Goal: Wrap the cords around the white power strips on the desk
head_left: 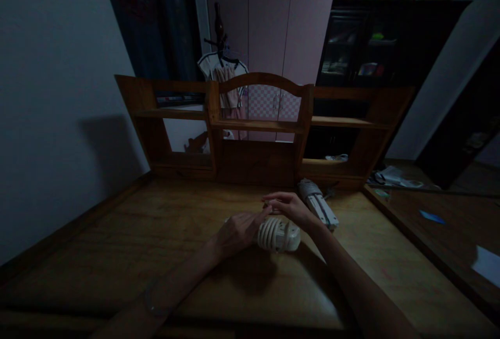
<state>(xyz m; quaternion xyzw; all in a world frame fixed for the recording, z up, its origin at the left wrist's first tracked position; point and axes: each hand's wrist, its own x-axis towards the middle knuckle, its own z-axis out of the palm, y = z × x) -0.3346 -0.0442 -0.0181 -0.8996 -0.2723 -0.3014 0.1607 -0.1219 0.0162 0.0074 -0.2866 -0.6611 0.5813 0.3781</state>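
A white power strip (291, 238) with its pale cord (269, 233) wound round it in several turns is held just above the wooden desk. My left hand (240, 229) is closed around its left part, which the hand mostly hides. Over the strip's far side, my right hand (287, 204) reaches in with bent fingers, close to the left fingertips. Its fingers are pressed together around something small that I cannot make out. Beyond my right wrist lies a second white power strip (322, 210), with a grey cord bundled at its far end.
A wooden shelf unit (260, 126) stands along the desk's (175, 224) back edge. A white wall (58, 120) borders the left. On the right, a lower brown surface (449, 229) carries a blue card (432, 217), a white paper (487, 264) and plastic bags (394, 176).
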